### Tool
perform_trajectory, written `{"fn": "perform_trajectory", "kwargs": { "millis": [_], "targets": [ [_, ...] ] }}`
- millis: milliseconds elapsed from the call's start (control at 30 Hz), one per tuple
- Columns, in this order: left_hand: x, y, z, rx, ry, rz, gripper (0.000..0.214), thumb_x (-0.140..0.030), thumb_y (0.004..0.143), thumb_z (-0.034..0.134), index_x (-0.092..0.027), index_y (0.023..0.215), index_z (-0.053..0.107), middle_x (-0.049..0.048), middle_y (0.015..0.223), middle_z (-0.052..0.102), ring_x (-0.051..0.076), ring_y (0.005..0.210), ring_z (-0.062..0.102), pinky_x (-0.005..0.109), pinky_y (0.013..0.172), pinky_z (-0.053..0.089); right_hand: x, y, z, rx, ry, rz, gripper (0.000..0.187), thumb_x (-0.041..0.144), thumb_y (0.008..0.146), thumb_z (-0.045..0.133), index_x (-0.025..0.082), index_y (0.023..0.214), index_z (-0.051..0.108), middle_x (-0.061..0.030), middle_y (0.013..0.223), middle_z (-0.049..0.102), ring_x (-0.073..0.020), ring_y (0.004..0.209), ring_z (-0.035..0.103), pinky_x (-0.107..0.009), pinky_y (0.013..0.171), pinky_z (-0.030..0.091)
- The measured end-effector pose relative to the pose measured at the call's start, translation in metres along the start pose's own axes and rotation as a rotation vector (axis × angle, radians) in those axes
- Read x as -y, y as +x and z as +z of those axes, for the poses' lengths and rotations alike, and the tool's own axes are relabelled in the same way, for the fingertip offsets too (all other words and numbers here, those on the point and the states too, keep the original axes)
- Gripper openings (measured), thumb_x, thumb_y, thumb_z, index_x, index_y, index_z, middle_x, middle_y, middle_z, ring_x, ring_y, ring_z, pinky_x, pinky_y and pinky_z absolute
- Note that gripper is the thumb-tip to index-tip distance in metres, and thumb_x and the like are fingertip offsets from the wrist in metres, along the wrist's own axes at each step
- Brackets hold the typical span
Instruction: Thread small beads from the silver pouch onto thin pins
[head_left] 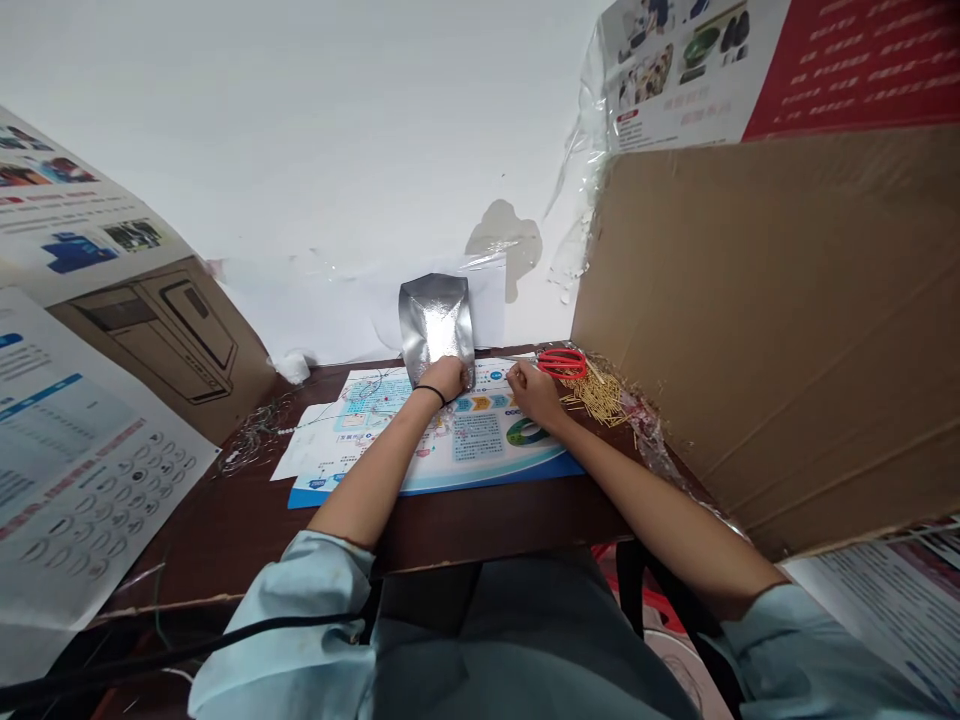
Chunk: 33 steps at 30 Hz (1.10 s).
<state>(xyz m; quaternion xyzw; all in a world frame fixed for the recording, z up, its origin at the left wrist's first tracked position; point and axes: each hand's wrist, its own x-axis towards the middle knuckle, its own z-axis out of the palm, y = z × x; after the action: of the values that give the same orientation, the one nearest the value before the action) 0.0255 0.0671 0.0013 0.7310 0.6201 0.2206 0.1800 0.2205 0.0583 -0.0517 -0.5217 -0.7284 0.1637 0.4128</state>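
My left hand (447, 378) rests closed against the bottom edge of a silver foil bag (436, 322) that stands upright at the back of the brown table (225, 520). My right hand (531, 388) lies on a printed blue and white sheet (450, 450) with its fingers pinched together; what they hold is too small to make out. Just right of it lie red-handled scissors (562, 362) and a heap of thin golden pins (598, 398).
A large cardboard panel (772, 320) walls off the right side. Printed posters (75, 430) and a cardboard box (172, 340) stand at the left. Thin wires (255, 435) lie on the table's left part. A white wall rises behind.
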Motion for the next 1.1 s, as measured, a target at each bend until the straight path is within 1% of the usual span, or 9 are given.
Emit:
{"fn": "perform_trajectory", "kwargs": {
  "millis": [100, 200, 267, 300, 433, 533, 800, 967, 1100],
  "targets": [
    [0.003, -0.004, -0.006, -0.048, 0.033, -0.020, 0.029, -0.008, 0.070, 0.063, -0.018, 0.044, 0.054, 0.0031, 0.050, 0.051, 0.016, 0.060, 0.050, 0.029, 0.067, 0.039, 0.000, -0.002, 0.002, -0.001, 0.034, -0.061, 0.021, 0.028, 0.095, 0.043, 0.020, 0.085, 0.058, -0.0025, 0.074, 0.062, -0.0175, 0.068, 0.052, -0.027, 0.063, 0.032],
    [0.001, -0.016, -0.011, -0.173, -0.087, -0.022, 0.026, -0.017, 0.076, 0.069, -0.016, 0.051, 0.061, 0.0033, 0.053, 0.055, 0.015, 0.060, 0.050, 0.029, 0.064, 0.040, 0.004, -0.004, 0.004, -0.027, 0.049, -0.183, 0.018, 0.028, 0.094, 0.045, 0.021, 0.083, 0.058, -0.0059, 0.089, 0.066, -0.0187, 0.079, 0.056, -0.028, 0.068, 0.037],
    [-0.002, -0.029, -0.010, -0.198, -0.312, -0.047, 0.020, -0.021, 0.080, 0.070, -0.015, 0.061, 0.068, 0.0031, 0.055, 0.059, 0.014, 0.060, 0.052, 0.028, 0.063, 0.043, 0.008, -0.006, 0.004, -0.045, 0.062, -0.232, 0.016, 0.028, 0.092, 0.048, 0.021, 0.081, 0.058, -0.0078, 0.099, 0.067, -0.0190, 0.083, 0.057, -0.029, 0.071, 0.039],
    [-0.003, -0.036, -0.009, -0.171, -0.466, -0.078, 0.018, -0.022, 0.083, 0.068, -0.014, 0.067, 0.070, 0.0029, 0.056, 0.060, 0.013, 0.059, 0.053, 0.027, 0.063, 0.045, 0.010, -0.007, 0.004, -0.041, 0.073, -0.238, 0.015, 0.028, 0.091, 0.049, 0.021, 0.080, 0.058, -0.0077, 0.098, 0.067, -0.0187, 0.082, 0.057, -0.029, 0.072, 0.039],
    [-0.005, -0.068, 0.003, -0.071, -1.090, -0.291, 0.006, -0.016, 0.087, 0.068, -0.012, 0.087, 0.073, 0.0063, 0.076, 0.072, 0.011, 0.071, 0.066, 0.023, 0.074, 0.055, 0.020, -0.013, 0.003, 0.064, 0.146, -0.201, 0.015, 0.029, 0.092, 0.048, 0.021, 0.080, 0.054, -0.0010, 0.071, 0.061, -0.0163, 0.067, 0.052, -0.028, 0.068, 0.038],
    [-0.002, -0.084, 0.013, -0.023, -1.304, -0.381, 0.008, -0.007, 0.085, 0.069, -0.011, 0.090, 0.074, 0.0068, 0.079, 0.074, 0.010, 0.076, 0.071, 0.020, 0.079, 0.057, 0.027, -0.020, 0.005, 0.099, 0.180, -0.175, 0.014, 0.029, 0.091, 0.047, 0.022, 0.080, 0.052, 0.0007, 0.067, 0.057, -0.0155, 0.063, 0.050, -0.027, 0.066, 0.036],
    [0.005, -0.086, 0.026, 0.014, -1.365, -0.432, 0.014, 0.003, 0.083, 0.066, -0.009, 0.088, 0.071, 0.0089, 0.080, 0.076, 0.012, 0.075, 0.074, 0.018, 0.074, 0.059, 0.032, -0.031, 0.007, 0.148, 0.210, -0.218, 0.012, 0.028, 0.091, 0.042, 0.022, 0.083, 0.049, -0.0018, 0.077, 0.064, -0.0168, 0.070, 0.056, -0.028, 0.069, 0.038],
    [0.003, -0.087, 0.025, -0.002, -1.360, -0.419, 0.008, -0.002, 0.086, 0.067, -0.009, 0.083, 0.068, 0.0074, 0.077, 0.074, 0.011, 0.074, 0.073, 0.024, 0.085, 0.060, 0.034, -0.037, 0.012, 0.198, 0.169, -0.238, 0.013, 0.028, 0.092, 0.044, 0.022, 0.087, 0.053, -0.0020, 0.078, 0.065, -0.0163, 0.068, 0.055, -0.027, 0.069, 0.037],
    [0.003, -0.087, 0.025, -0.005, -1.342, -0.422, 0.005, -0.006, 0.086, 0.068, -0.010, 0.085, 0.070, 0.0071, 0.078, 0.074, 0.011, 0.074, 0.072, 0.027, 0.088, 0.059, 0.036, -0.041, 0.018, 0.161, 0.124, -0.241, 0.015, 0.030, 0.094, 0.045, 0.021, 0.088, 0.055, -0.0031, 0.080, 0.067, -0.0168, 0.069, 0.057, -0.027, 0.068, 0.036]
  ]
}}
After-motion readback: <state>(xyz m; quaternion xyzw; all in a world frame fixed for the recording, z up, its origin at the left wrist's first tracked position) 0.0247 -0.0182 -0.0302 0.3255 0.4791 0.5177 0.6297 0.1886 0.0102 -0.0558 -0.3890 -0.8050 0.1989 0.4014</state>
